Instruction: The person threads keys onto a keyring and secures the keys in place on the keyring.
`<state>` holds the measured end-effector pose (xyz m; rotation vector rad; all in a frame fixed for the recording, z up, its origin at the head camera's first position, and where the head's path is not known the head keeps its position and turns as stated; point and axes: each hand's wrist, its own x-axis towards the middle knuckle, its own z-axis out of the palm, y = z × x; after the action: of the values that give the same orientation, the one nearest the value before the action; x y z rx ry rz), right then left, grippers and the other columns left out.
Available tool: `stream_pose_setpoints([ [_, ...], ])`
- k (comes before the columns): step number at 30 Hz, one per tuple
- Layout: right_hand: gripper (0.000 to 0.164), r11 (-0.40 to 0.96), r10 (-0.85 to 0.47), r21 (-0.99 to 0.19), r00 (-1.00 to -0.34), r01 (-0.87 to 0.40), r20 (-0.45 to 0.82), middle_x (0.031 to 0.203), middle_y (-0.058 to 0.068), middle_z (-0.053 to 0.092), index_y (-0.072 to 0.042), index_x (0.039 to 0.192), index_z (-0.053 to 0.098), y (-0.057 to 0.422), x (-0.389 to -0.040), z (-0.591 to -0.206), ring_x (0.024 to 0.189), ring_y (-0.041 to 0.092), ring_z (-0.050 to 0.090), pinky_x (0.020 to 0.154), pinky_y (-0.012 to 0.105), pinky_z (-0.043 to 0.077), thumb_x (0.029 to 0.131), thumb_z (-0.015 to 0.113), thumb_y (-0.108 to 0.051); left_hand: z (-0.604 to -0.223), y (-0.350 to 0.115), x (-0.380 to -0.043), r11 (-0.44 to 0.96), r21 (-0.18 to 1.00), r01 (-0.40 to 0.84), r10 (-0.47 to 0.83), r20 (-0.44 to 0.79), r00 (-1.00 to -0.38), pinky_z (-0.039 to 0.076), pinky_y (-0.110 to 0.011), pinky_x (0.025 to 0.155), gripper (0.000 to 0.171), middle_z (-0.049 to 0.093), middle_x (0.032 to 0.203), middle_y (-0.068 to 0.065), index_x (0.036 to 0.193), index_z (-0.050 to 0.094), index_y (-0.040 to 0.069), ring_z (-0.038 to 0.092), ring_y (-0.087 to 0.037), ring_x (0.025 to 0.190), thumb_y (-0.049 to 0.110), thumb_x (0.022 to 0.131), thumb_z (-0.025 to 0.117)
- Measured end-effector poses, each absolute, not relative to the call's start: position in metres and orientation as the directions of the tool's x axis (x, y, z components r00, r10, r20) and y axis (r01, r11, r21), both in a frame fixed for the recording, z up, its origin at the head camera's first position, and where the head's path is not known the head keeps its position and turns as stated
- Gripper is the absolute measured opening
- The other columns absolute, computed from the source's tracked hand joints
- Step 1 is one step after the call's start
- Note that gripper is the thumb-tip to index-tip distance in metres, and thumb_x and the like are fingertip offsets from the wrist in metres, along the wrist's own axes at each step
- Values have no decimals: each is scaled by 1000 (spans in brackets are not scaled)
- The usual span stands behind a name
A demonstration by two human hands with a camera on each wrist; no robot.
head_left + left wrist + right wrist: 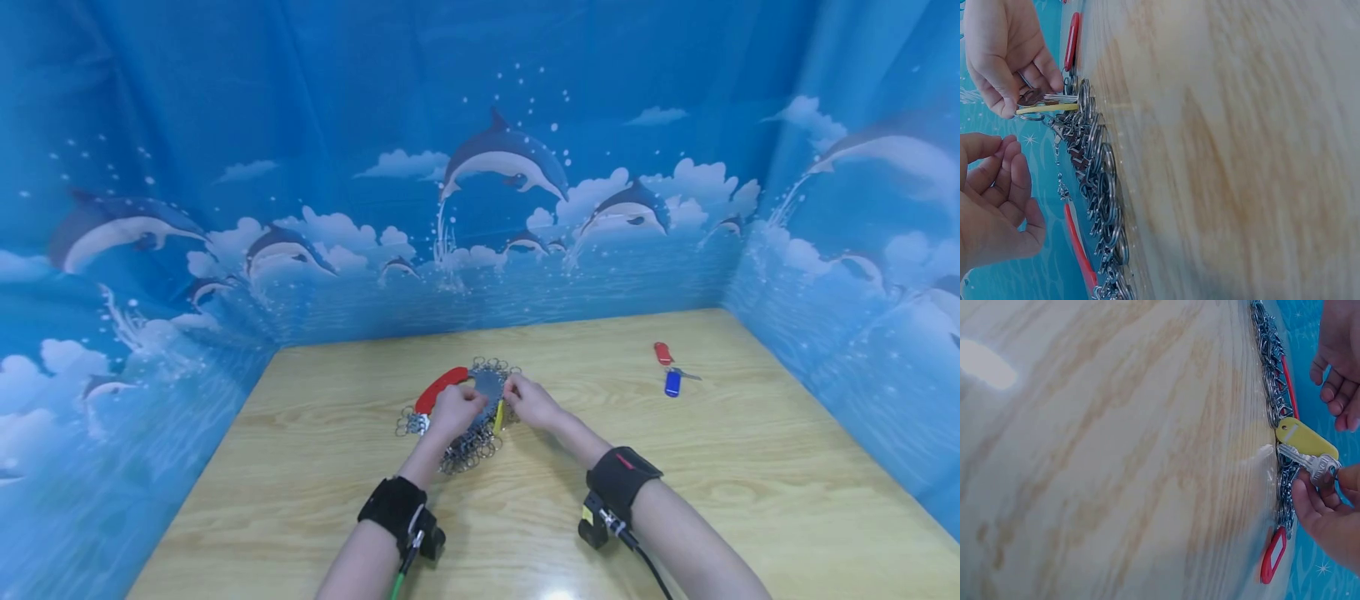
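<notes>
The right hand [534,402] bends its fingers and thumb to pinch a key [1316,465] by its bow, with the yellow tag [1307,439] close against the key; the ring that may join them is partly covered by the fingers. From the head camera the key cannot be made out, and only a sliver of the yellow tag shows below this hand. The left hand [457,410] hovers just beside, its fingers loosely curled with nothing visible in them, though in the right wrist view it is cut off by the edge. Under and between the hands, on the tabletop [315,492], lies a pile of metal rings and clasps [468,450] around a grey disc [489,385], partly hidden by the left hand; a curved red piece [441,388] runs along the left side. How the clasps are linked is too tangled to tell. A red tag [1272,556] with a white label stands near the pile in the wrist views, hard to place from the head. Well apart to the right lie another red tag [662,353] and a blue tag [672,383], with a small key [688,376] beside the blue one. Both forearms run out of the frame at the bottom
</notes>
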<state>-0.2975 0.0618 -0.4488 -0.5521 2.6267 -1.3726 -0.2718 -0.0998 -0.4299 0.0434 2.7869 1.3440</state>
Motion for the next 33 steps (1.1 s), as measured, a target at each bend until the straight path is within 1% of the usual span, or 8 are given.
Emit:
stream_pose_setpoints([
  [5,8,476,-345,-852,-938,-219,48,83,12,52,-4,90,46,61,-296,-446,70,24,57,60,33,50,96,42,-1,-429,-100,-273,625,781,3,57,-42,-998,25,-25,45,38,27,48,4,56,46,10,26,-11,43,19,90,59],
  [10,7,531,-328,-802,-939,-275,104,72,9,52,-3,90,49,63,-296,-444,52,22,55,50,30,47,94,45,-1,-428,-101,-271,661,749,52,116,-33,-993,27,-25,48,31,32,52,3,62,54,3,28,-11,46,18,89,59],
  [13,7,574,-351,-747,-925,-336,146,69,5,52,-4,86,53,66,-298,-446,53,17,53,50,27,44,91,50,1,-429,-102,-268,714,691,115,190,-33,-981,29,-23,49,26,37,54,5,62,57,3,31,-10,47,15,85,61],
  [17,8,610,-372,-680,-905,-408,209,75,3,57,-3,80,58,69,-300,-445,68,16,53,62,29,46,86,57,2,-429,-102,-263,769,609,196,304,-78,-949,34,-21,48,18,46,54,6,64,64,6,39,-7,48,12,81,66],
  [20,7,629,-364,-666,-909,-401,203,81,5,61,-2,80,62,72,-301,-442,76,19,57,69,32,48,86,59,1,-426,-99,-261,788,561,253,391,-140,-910,37,-22,50,14,53,55,4,67,67,8,43,-8,49,13,79,69],
  [25,6,665,-367,-640,-915,-384,168,93,14,65,0,81,64,78,-301,-440,91,29,61,80,37,48,84,60,2,-424,-96,-259,820,452,351,478,-202,-855,38,-23,52,16,52,54,6,63,65,13,45,-8,50,18,78,71],
  [28,5,667,-405,-618,-899,-416,168,91,16,65,1,80,64,81,-301,-443,90,31,61,80,37,48,80,61,5,-426,-95,-257,838,332,434,507,-179,-843,39,-23,55,19,52,56,10,60,62,18,47,-7,52,20,75,72],
  [33,8,665,-440,-592,-879,-455,181,80,10,63,1,79,63,83,-299,-447,77,25,59,73,34,49,76,61,8,-430,-94,-254,846,181,501,525,-118,-843,38,-25,55,26,46,52,13,52,54,22,43,-6,51,17,72,70],
])
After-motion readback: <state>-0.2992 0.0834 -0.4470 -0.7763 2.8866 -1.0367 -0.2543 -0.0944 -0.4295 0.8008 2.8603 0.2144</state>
